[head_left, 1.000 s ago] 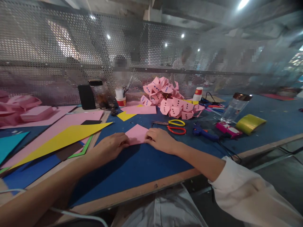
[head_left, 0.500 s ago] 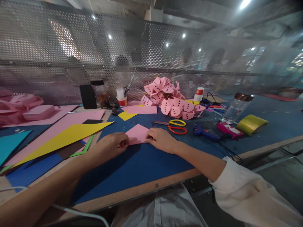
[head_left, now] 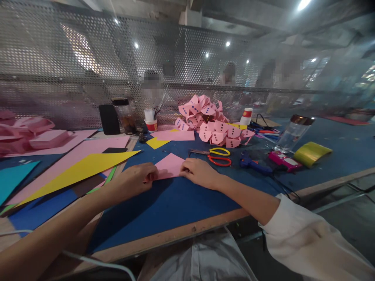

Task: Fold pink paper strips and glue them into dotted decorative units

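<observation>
Right now the pink paper (head_left: 169, 166) lies flat on the blue tabletop (head_left: 166, 208) between both hands; the left hand (head_left: 138, 176) curls at its left corner, the right hand (head_left: 198, 171) bends its fingers over the right one, though whether either pinches it I cannot tell; scissors (head_left: 206, 153) rest just beyond the right hand

From mid-view, mesh (head_left: 187, 58) rises at twelve o'clock, a cup (head_left: 246, 117) sits at two, a bottle (head_left: 293, 134) at three, a glue gun (head_left: 255, 165) at four, a jar (head_left: 127, 121) at ten.
</observation>
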`<state>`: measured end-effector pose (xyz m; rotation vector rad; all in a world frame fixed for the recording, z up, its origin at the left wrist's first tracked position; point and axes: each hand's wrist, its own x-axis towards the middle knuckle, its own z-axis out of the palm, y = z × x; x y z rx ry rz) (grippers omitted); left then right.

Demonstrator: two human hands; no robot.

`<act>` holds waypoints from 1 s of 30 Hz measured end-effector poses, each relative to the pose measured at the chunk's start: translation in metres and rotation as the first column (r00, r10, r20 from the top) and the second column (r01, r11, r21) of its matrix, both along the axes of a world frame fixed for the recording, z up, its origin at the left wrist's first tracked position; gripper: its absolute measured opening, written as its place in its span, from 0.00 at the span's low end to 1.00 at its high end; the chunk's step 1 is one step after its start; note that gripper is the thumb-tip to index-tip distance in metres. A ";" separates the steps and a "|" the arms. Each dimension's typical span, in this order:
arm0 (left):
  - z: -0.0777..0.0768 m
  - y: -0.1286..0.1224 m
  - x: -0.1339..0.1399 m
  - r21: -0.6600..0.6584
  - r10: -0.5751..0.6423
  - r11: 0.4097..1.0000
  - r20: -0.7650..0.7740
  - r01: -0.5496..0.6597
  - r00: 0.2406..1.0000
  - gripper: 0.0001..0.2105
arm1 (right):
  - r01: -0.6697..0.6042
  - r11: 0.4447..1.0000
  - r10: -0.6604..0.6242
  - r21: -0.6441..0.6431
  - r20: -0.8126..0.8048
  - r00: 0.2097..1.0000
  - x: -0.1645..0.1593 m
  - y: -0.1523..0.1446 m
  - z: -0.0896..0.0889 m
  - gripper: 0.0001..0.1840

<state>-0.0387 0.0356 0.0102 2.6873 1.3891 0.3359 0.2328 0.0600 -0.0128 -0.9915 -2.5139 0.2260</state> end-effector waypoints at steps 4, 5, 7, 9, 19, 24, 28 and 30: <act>0.003 0.000 -0.002 -0.018 0.037 0.999 -0.038 -0.038 0.999 0.12 | 0.001 1.000 -0.001 -0.002 0.004 1.000 0.000 0.000 0.000 0.07; 0.003 0.000 -0.003 -0.029 0.052 0.998 -0.044 -0.053 0.998 0.11 | 0.002 1.000 -0.002 -0.002 0.004 1.000 0.000 0.001 0.000 0.07; 0.003 0.002 -0.004 -0.046 0.086 0.995 -0.046 -0.088 0.995 0.11 | 0.002 1.000 -0.002 -0.005 0.002 1.000 0.000 0.001 -0.001 0.07; 0.004 0.004 -0.005 -0.058 0.112 0.992 -0.044 -0.114 0.993 0.11 | 0.002 1.000 -0.002 -0.008 0.001 1.000 0.000 0.001 -0.001 0.06; 0.016 0.007 -0.012 -0.182 0.086 0.979 -0.026 -0.089 0.996 0.09 | 0.006 1.000 -0.006 -0.019 -0.029 1.000 0.000 0.004 -0.003 0.06; 0.013 0.011 -0.016 -0.229 0.076 0.971 -0.009 -0.076 0.997 0.09 | 0.007 0.999 -0.008 -0.034 -0.037 0.999 0.001 0.004 -0.004 0.06; 0.010 0.017 -0.022 -0.269 0.084 0.959 -0.020 -0.086 0.996 0.09 | 0.017 0.998 -0.019 -0.057 -0.036 0.999 0.001 0.005 -0.004 0.07; 0.009 0.019 -0.025 -0.272 0.097 0.957 -0.034 -0.103 0.995 0.09 | 0.024 0.997 -0.027 -0.067 -0.035 0.999 0.001 0.005 -0.005 0.07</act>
